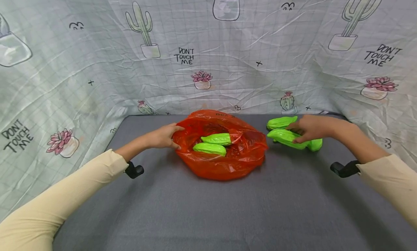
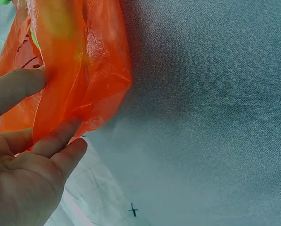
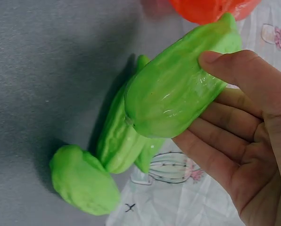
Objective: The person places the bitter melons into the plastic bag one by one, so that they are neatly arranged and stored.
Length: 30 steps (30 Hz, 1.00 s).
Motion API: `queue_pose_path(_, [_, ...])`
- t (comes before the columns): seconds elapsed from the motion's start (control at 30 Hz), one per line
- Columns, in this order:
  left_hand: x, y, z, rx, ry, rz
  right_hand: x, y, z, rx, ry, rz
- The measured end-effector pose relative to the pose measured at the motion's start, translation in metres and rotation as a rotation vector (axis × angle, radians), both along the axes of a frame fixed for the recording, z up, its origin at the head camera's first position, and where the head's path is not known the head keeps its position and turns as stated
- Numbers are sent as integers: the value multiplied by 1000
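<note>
Left fingers [image 2: 69, 156] pinching crinkled red plastic bag [image 1: 221, 167], right fingers [image 3: 205, 151] gripping long, ridged green gourd [image 3: 173, 89], hovering near counter's [image 1: 202, 215] far right corner

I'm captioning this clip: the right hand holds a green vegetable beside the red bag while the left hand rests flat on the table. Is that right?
Not quite: the left hand isn't flat on the table; it grips the edge of the red bag, as the left wrist view shows. The rest stands.

Both wrist views crop the bag [image 1: 219, 169]. In the head view its lettering [image 1: 225, 115] is too small to read, it veils part of one gourd [image 1: 215, 139], and both sleeves [image 1: 81, 182] are cut off.
</note>
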<state>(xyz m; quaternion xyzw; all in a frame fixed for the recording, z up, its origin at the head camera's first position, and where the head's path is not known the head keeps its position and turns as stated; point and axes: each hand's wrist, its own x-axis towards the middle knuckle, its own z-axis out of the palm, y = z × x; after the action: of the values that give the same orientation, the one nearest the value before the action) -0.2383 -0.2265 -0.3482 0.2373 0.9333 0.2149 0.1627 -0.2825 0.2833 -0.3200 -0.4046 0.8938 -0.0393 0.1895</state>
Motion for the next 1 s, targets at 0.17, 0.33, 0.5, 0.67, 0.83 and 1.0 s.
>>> queue_pose_path(0.17, [1,0,1,13,-9,-1,2,-3,8,-9,15,-17])
queue_pose_path(0.33, [1,0,1,13,-17,0,4,-5,18,-41,11,-29])
queue_pose_path(0.5, [1,0,1,8,-21,15,7,-10,25,-49,26,-32])
queue_pose_path(0.67, [0,1,1,21,-24,22,9,-14,30,-48,46,-16])
queue_pose_path(0.83, [0,2,2,26,-26,23,14,-20,35,-60,75,6])
queue_pose_path(1.0, [0,2,2,22,-21,19,16,-31,39,-62,107,38])
